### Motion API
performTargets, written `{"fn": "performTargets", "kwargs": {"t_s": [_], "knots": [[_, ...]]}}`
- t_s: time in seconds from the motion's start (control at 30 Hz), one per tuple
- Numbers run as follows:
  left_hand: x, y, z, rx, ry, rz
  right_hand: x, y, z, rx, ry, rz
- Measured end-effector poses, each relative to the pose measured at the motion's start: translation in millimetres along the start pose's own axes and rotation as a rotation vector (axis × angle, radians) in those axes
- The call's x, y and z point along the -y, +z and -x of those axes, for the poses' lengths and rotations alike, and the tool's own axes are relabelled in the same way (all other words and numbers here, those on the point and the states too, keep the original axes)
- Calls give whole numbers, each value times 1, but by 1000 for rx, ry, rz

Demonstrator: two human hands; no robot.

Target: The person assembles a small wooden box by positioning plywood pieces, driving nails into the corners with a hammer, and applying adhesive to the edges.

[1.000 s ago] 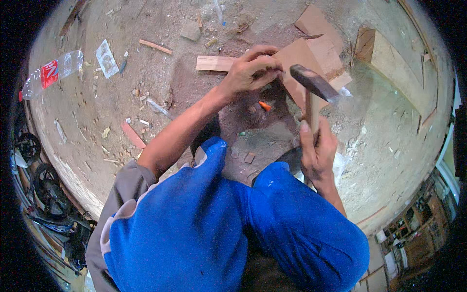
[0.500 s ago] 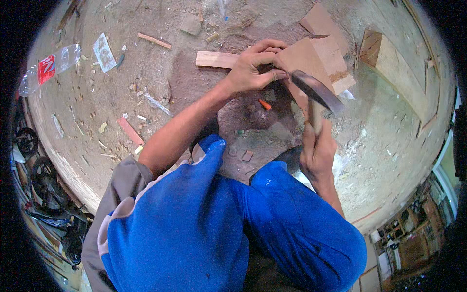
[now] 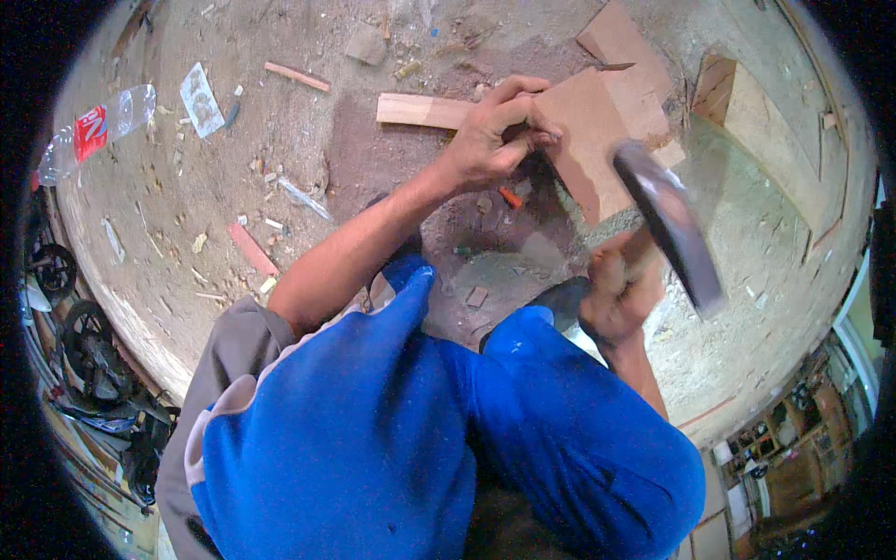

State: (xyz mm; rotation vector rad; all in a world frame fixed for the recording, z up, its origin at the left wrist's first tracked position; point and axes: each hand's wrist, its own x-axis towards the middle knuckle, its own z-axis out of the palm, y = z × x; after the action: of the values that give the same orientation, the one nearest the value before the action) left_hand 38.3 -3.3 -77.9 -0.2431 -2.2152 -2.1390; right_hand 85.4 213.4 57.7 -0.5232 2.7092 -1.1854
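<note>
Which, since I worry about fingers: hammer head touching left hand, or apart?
Apart: in the head view, brown sheet shows between hammer head and left hand.

The dark metal-headed hammer is smeared by motion, its outline soft at both ends, and most of its handle is lost behind the head and inside the right hand, itself blurred. Whatever the left hand may pinch at its fingertips is too small to tell — those fingers also cover the right end of the pale, straight wooden strip. Blue fabric trousers hide part of the right forearm and run off the lower edge. The dark rim crops the black-wheeled motorbike — and shadow swallows its details.
</note>
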Motion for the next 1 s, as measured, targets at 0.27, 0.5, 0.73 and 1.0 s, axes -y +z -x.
{"fn": "performTargets", "kwargs": {"t_s": [0.27,0.5,0.73,1.0], "knots": [[-6,4,3,-38,18,-54,6,5,-2,36,2,83],[-3,10,5,-109,49,-121,5,-1,3,94,72,89],[-4,12,1,-103,61,-131,6,-2,4,16,-33,13],[-14,15,-1,-137,8,-56,9,-3,-8,14,-169,38]]}}
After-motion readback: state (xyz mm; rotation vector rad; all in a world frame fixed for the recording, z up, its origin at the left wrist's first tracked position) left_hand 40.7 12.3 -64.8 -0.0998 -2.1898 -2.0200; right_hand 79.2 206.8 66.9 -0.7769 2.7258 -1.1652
